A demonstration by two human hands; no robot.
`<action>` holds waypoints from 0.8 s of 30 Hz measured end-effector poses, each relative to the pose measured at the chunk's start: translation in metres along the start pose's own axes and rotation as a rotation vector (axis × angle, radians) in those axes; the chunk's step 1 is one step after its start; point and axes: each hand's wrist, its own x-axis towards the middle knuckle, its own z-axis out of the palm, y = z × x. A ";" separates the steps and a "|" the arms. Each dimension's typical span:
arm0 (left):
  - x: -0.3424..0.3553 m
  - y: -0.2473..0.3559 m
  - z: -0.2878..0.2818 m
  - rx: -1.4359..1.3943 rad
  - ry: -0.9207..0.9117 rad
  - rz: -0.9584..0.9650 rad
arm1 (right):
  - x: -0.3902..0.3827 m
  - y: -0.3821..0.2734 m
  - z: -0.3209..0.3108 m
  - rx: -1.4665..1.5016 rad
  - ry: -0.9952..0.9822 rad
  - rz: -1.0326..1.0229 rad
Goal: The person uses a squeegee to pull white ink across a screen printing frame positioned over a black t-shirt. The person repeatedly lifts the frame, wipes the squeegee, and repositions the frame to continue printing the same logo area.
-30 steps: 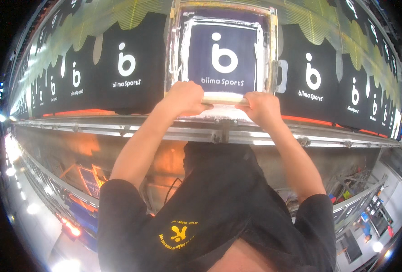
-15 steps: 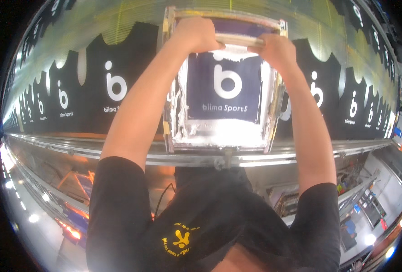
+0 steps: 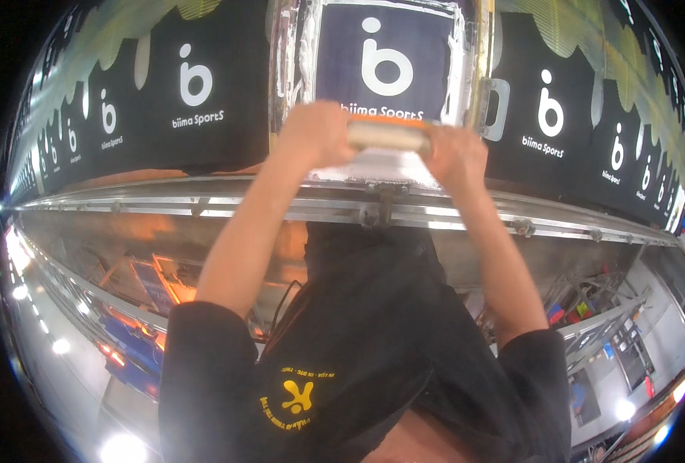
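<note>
My left hand (image 3: 317, 139) and my right hand (image 3: 456, 158) are closed around the two ends of a squeegee (image 3: 389, 137), a pale rounded bar with an orange strip along its far side. It rests across the near part of a screen printing frame (image 3: 483, 62). White ink (image 3: 385, 167) lies at the near end of the screen, with smears along its sides. Through the dark mesh (image 3: 342, 54) a white round logo with lettering shows, its lower edge partly covered by the squeegee. The squeegee's blade is hidden below the bar.
Black fabric pieces (image 3: 153, 127) with white logos lie in a row along the long table on both sides of the frame. A metal rail (image 3: 535, 218) runs along the near table edge, close to my body. Under it, orange-lit equipment (image 3: 172, 282) shows at the left.
Both hands have pulled the squeegee from the far end of the screen to its near end, toward my body. My view has shifted, so the frame sits higher in the picture.
</note>
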 end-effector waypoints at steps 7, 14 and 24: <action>-0.030 -0.003 0.050 0.003 0.317 0.080 | -0.030 -0.015 -0.014 0.110 -0.066 -0.012; -0.003 0.002 -0.058 0.038 -0.021 0.069 | 0.052 0.003 -0.071 0.079 -0.305 0.041; 0.159 -0.052 -0.146 0.133 0.150 0.066 | 0.221 0.064 -0.047 0.004 -0.200 0.149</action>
